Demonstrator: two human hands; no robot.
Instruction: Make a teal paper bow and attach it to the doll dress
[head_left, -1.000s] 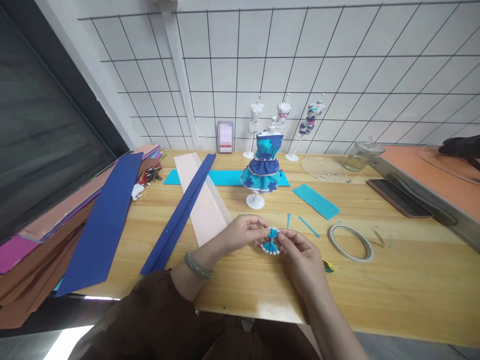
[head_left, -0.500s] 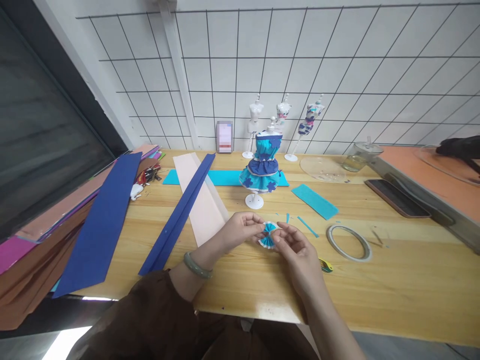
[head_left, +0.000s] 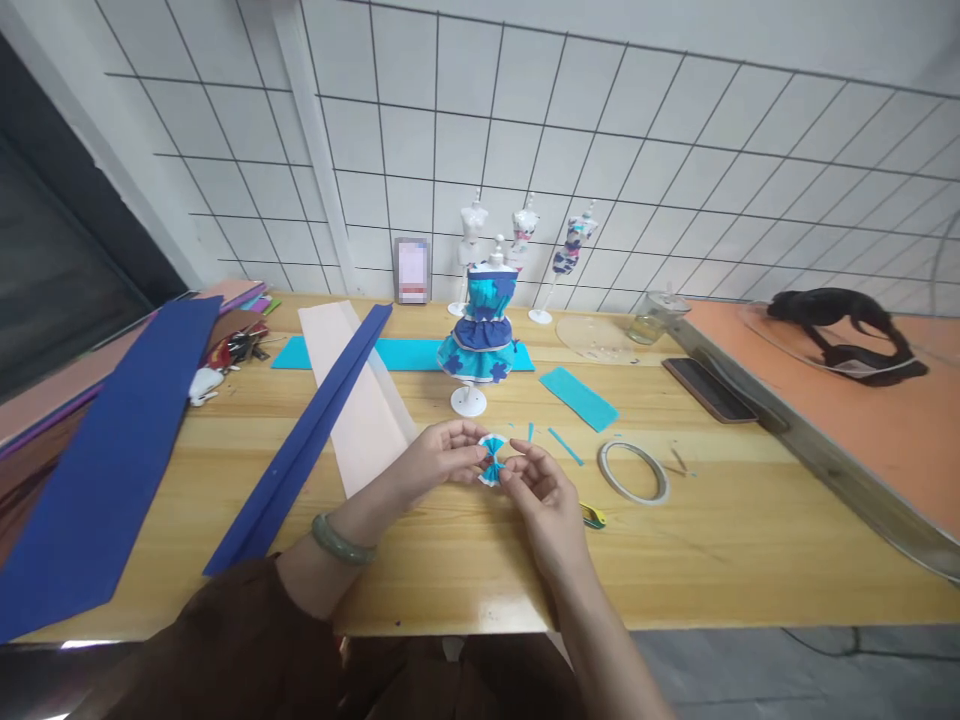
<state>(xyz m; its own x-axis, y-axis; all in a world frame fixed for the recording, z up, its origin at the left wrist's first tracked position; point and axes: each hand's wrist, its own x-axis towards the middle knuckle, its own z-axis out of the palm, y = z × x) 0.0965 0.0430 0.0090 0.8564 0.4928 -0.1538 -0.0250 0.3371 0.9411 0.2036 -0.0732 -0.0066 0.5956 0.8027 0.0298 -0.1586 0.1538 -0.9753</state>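
The left hand (head_left: pixel 435 462) of the person is nearly closed: its thumb and fingers pinch the left side of a small round pleated piece in turquoise and white (head_left: pixel 491 474). The right hand (head_left: pixel 551 505) is half curled, and its thumb and forefinger hold the right side of the same piece. The piece is between the two hands — narrow in its middle, with folds spreading above and below — near the front of the pale wooden table (head_left: pixel 450 590). Behind it stands a white miniature dress form in a blue and turquoise dress (head_left: pixel 480 333). Just beside the right hand lies a yellow and green cutter (head_left: pixel 593 516); farther to the right, a ring-shaped roll of whitish tape (head_left: pixel 659 490) lies flat.
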